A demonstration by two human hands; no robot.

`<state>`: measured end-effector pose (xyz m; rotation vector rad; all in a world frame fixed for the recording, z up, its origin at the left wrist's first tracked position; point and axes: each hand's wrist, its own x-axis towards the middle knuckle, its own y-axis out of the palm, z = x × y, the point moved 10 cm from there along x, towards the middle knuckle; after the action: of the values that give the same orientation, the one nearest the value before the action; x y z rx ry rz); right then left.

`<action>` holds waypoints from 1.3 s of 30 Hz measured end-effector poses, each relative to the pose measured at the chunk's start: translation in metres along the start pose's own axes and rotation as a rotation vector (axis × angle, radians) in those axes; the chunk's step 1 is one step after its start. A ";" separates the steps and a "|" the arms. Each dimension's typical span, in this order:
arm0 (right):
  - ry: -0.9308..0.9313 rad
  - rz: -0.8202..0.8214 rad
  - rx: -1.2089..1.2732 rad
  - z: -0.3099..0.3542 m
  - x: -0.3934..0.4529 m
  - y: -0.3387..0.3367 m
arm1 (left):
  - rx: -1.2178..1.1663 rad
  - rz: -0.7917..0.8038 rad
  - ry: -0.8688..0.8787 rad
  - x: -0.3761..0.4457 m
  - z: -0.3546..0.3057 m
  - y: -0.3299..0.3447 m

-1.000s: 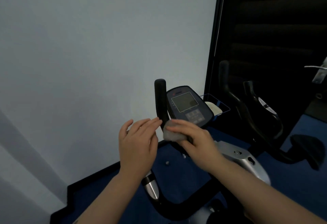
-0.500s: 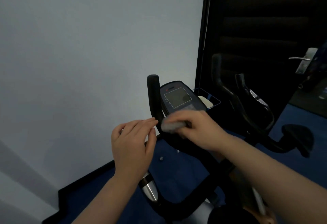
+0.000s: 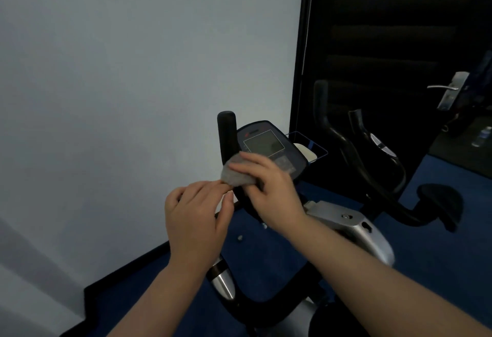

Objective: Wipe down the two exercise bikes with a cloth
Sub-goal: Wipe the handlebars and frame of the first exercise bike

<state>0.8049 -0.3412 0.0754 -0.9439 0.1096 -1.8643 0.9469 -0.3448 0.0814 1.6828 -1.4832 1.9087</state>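
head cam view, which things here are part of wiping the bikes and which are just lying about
Part of the job:
- grey cloth, held in the right hand
- left hand, fingertips at the cloth
- near exercise bike, upright handlebar, console
- second exercise bike

Lying about:
- water bottle
- door handle
- small tray behind the console

2 bare forearms, no sleeves visible; left hand (image 3: 195, 219) and right hand (image 3: 271, 190) apparently ungloved, no rings discernible.
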 end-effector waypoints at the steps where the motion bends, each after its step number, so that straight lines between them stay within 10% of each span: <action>1: -0.003 0.015 -0.016 0.000 -0.009 0.004 | 0.003 0.004 0.004 -0.001 -0.001 0.000; 8: -0.100 0.405 -0.148 -0.010 -0.028 -0.022 | 0.015 0.063 -0.064 0.001 0.002 0.004; 18: -0.165 0.466 -0.190 -0.007 -0.077 -0.035 | -0.259 0.180 -0.305 -0.057 -0.023 0.004; 22: -0.052 0.242 -0.084 -0.012 -0.050 -0.050 | -0.269 0.184 -0.371 -0.057 -0.026 0.004; 39: -0.016 0.271 -0.155 -0.016 -0.070 -0.034 | -0.217 0.458 -0.171 -0.052 -0.053 0.035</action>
<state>0.7836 -0.2728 0.0408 -0.9967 0.3596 -1.6151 0.9061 -0.2982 0.0277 1.5365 -2.2126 1.7413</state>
